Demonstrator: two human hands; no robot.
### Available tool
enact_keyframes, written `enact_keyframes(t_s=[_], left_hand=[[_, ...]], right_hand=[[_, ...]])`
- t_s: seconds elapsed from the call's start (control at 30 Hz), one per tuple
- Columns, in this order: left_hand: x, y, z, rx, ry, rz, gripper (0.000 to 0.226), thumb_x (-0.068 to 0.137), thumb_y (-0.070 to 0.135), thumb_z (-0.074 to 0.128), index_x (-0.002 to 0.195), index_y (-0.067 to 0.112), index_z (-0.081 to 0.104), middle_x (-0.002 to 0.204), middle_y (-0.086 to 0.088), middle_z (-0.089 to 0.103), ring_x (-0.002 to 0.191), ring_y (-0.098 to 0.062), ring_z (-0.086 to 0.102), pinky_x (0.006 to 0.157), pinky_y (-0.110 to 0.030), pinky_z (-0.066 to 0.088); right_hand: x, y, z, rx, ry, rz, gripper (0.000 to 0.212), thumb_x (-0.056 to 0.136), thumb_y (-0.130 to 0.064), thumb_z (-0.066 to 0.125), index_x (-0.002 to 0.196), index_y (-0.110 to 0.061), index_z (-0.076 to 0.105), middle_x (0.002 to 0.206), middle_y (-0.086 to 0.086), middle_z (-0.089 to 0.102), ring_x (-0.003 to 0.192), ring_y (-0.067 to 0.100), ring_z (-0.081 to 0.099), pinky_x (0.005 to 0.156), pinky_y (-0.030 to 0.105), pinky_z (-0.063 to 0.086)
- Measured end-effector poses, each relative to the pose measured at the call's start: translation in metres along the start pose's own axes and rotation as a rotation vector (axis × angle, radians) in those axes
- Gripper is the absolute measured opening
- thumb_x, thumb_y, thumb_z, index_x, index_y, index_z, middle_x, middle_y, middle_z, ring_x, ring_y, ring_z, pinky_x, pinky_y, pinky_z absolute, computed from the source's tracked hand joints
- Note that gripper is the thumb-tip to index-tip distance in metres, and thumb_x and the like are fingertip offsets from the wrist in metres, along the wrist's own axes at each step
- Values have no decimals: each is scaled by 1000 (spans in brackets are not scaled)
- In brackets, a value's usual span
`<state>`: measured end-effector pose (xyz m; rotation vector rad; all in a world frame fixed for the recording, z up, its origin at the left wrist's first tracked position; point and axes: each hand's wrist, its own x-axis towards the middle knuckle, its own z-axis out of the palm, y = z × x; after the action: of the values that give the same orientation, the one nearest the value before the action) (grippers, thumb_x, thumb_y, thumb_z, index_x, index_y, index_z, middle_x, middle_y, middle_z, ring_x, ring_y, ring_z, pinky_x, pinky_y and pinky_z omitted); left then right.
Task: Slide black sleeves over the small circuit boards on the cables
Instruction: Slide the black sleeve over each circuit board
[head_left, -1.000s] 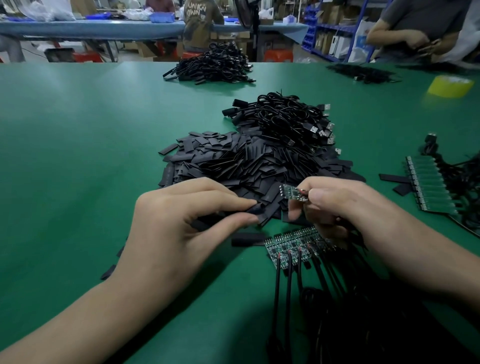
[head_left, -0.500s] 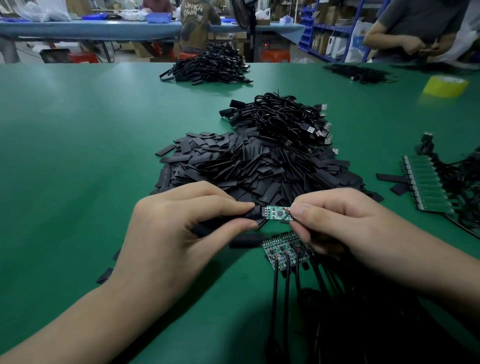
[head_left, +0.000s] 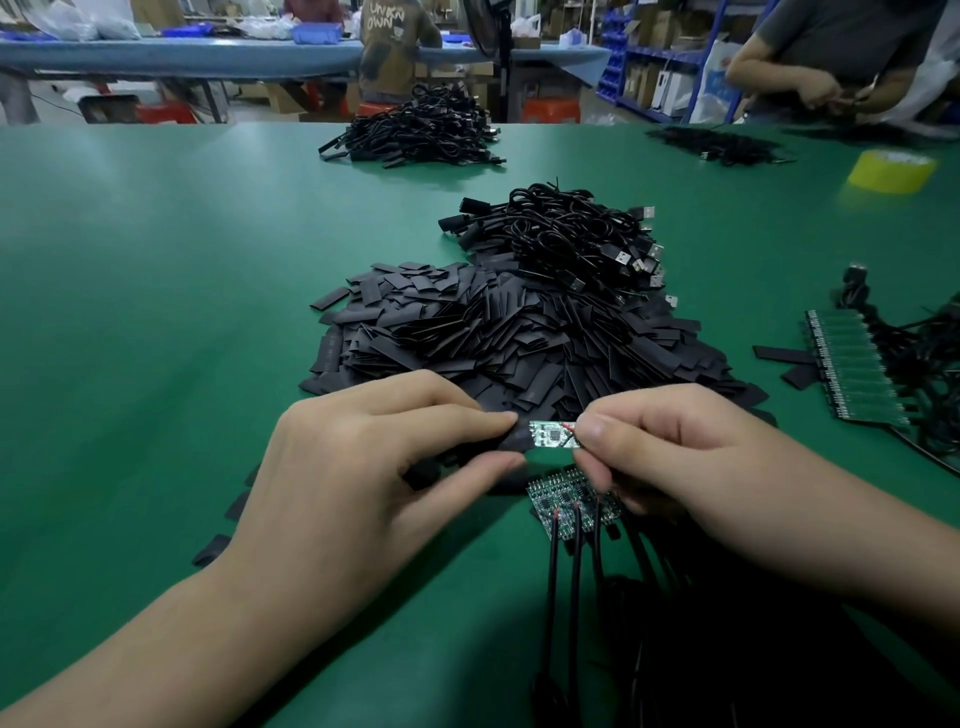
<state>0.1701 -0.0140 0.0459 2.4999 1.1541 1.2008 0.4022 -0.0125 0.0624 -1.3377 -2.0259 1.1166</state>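
Green matting covers the desk (head_left: 156, 312) I am working over. Nearest me, black cables (head_left: 574, 571) run up to a strip of boards (head_left: 563, 499) lying flat beneath both hands.

Above that strip, the left hand (head_left: 353, 467) pinches a black sleeve (head_left: 511, 441) between thumb and forefinger, mouth facing right, with the remaining fingers (head_left: 441, 384) curled. The right hand (head_left: 691, 467) pinches the wired end of one circuit board (head_left: 550, 434), held level, its free end touching the sleeve mouth.

Step in hand, by my judgement: insertion is just beginning. The next move calls for keeping board and sleeve in line, then drawing the sleeve rightward until it covers the board.

Beyond lie the sleeve pile (head_left: 519, 338) and the coiled cables (head_left: 571, 234).
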Motion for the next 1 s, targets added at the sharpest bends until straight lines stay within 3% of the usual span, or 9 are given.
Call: enact_keyframes(t_s=[0.07, 0.17, 0.33, 0.5, 0.67, 1.0], left_hand=[[0, -4, 1, -8, -10, -34, 25, 87, 45, 72, 101, 26, 81, 94, 17, 71, 80, -1, 68, 66, -29, 57], [0, -6, 2, -23, -33, -40, 25, 87, 46, 70, 101, 27, 80, 95, 18, 69, 81, 1, 67, 67, -26, 56], [2, -8, 4, 27, -73, 74, 21, 89, 36, 73, 103, 21, 80, 94, 12, 69, 82, -4, 66, 74, -24, 53], [2, -6, 5, 17, -52, 101, 23, 90, 37, 73, 103, 19, 79, 93, 10, 69, 82, -4, 65, 76, -19, 51], [2, -2, 4, -48, -56, 54, 21, 85, 34, 77, 101, 19, 80, 91, 11, 70, 81, 2, 63, 76, -10, 45], [2, 0, 9, -38, 50, 97, 17, 85, 28, 79, 98, 17, 80, 92, 10, 70, 83, 1, 65, 76, -11, 47]], right_hand=[[-1, 1, 2, -179, 65, -62, 38, 99, -50, 43, 74, -27, 60, 54, -7, 39, 49, 5, 34, 49, 24, 28], [-2, 0, 4, -259, 101, -91, 38, 103, -48, 44, 75, -27, 60, 53, -7, 39, 48, 5, 35, 49, 28, 29], [0, 0, 2, -137, -22, -40, 38, 94, -55, 43, 74, -30, 62, 55, -7, 37, 51, 9, 34, 51, 32, 28], [0, 0, 2, -3, -64, -25, 37, 92, -55, 44, 71, -31, 63, 54, -9, 41, 50, 10, 33, 50, 29, 27], [-1, -2, 2, -54, -53, -66, 37, 93, -56, 44, 73, -33, 65, 54, -8, 36, 50, 9, 32, 50, 27, 26], [-3, -6, 1, -123, -16, -93, 39, 99, -60, 44, 85, -37, 72, 57, -9, 43, 52, 3, 38, 52, 22, 32]])
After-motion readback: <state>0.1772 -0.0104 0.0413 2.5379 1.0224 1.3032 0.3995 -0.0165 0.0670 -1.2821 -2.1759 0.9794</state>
